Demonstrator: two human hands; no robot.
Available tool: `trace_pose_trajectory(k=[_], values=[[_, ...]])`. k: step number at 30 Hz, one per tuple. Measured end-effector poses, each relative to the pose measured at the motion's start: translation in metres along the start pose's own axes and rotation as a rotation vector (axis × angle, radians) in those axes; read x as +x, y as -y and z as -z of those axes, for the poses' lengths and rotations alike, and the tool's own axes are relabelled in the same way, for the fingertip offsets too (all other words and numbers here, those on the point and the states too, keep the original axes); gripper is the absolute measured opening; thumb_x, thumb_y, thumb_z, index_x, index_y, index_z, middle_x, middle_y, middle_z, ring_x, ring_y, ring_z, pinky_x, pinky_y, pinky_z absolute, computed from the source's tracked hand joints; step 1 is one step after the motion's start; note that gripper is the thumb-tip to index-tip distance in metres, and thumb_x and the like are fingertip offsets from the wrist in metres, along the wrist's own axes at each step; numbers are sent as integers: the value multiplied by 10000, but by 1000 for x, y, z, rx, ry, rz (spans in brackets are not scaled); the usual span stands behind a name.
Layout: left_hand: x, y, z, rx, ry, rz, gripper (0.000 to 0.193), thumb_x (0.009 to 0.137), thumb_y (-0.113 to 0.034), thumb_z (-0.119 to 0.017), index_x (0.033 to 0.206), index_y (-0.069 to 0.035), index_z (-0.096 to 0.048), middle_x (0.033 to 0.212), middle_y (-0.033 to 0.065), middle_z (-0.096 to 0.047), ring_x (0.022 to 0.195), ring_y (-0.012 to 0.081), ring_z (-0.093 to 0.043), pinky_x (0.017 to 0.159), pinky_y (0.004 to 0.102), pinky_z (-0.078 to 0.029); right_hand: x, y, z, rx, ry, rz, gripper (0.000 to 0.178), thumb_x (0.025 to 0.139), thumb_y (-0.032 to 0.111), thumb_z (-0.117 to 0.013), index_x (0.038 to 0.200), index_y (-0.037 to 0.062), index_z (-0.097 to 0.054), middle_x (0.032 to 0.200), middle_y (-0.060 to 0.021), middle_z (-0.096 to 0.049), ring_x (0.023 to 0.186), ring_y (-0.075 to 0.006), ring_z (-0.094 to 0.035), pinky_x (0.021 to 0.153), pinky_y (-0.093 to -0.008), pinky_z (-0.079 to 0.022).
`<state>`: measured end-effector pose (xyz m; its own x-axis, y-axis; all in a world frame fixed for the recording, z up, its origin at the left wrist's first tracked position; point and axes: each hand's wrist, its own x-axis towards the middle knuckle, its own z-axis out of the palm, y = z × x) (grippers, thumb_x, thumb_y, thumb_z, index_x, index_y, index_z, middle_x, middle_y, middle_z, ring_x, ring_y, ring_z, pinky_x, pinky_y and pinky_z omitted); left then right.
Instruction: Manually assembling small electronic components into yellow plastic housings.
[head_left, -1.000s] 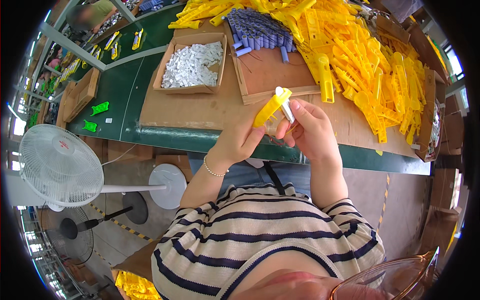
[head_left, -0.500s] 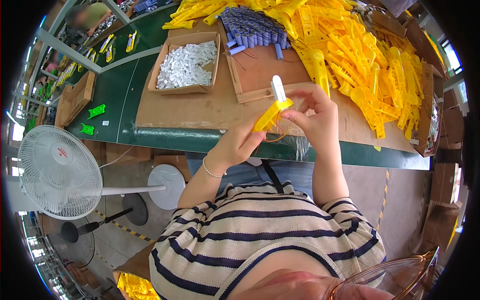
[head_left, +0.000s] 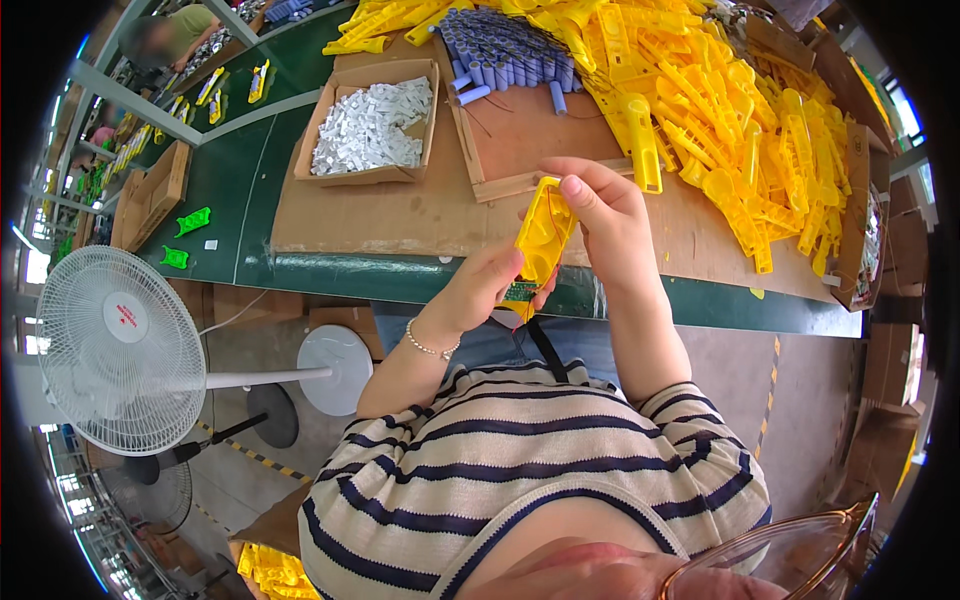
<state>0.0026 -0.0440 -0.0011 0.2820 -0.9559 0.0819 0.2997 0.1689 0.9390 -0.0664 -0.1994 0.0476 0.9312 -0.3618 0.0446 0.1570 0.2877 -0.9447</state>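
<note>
Both hands hold one long yellow plastic casing [head_left: 545, 235], its hollow inside facing up. My left hand [head_left: 478, 288] is closed round the lower end, thumb along the side. My right hand [head_left: 608, 212] grips the upper end between thumb and fingers. Inside the casing's lower end lies a small green circuit board [head_left: 520, 291]. Thin red wires show near the upper end and below the board. The casing is tilted, held over the front edge of the cardboard-covered table.
A cardboard box of small white parts [head_left: 370, 130] stands left. Purple cylindrical cells [head_left: 500, 60] lie behind a shallow wooden tray [head_left: 530, 184]. Yellow casings [head_left: 720, 130] are heaped right. Green plastic pieces [head_left: 193, 222] lie left, above a standing fan [head_left: 122, 345].
The casing has turned so its hollow side and circuit board show. The white piece that stuck up from its top is out of sight. My right hand has moved onto the upper end.
</note>
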Motion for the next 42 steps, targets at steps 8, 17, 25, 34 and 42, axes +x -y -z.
trace_pose_trajectory(k=[8,17,25,34,42], values=[[2,22,-4,-90,-365,-206,496,970,-448,-321,1117,-11,-503,918,52,-580,792,106,-551,674,228,-440,-10,-7,4,-541,-151,285,213,753,135,-721,904,18,-626,786,-22,-563,673,-103,-474,630,-234,-389],[5,19,-7,233,-564,-340,406,994,-315,-304,1196,2,-455,991,58,-557,852,106,-531,757,235,-424,-14,-29,-8,-261,-6,18,157,799,119,-673,887,-11,-678,741,-15,-572,650,-77,-490,585,-225,-395],[11,13,-7,360,-668,-453,408,992,-313,-290,1164,16,-460,992,108,-576,895,159,-556,805,278,-434,-22,-48,-18,-102,-57,-117,156,835,97,-629,862,-52,-669,729,-23,-628,658,-56,-520,604,-202,-421],[13,12,-2,378,-641,-453,411,992,-315,-291,1135,24,-476,959,108,-582,878,170,-560,775,292,-446,-18,-55,-18,-92,-36,-18,98,805,69,-669,844,-20,-677,756,-11,-588,634,-55,-493,582,-197,-401],[9,16,3,460,-609,-396,454,992,-343,-256,1168,21,-463,1057,123,-560,947,185,-555,837,309,-441,-17,-56,-20,-205,-19,89,67,778,-11,-672,839,-32,-656,769,-18,-563,668,-72,-511,591,-192,-401]])
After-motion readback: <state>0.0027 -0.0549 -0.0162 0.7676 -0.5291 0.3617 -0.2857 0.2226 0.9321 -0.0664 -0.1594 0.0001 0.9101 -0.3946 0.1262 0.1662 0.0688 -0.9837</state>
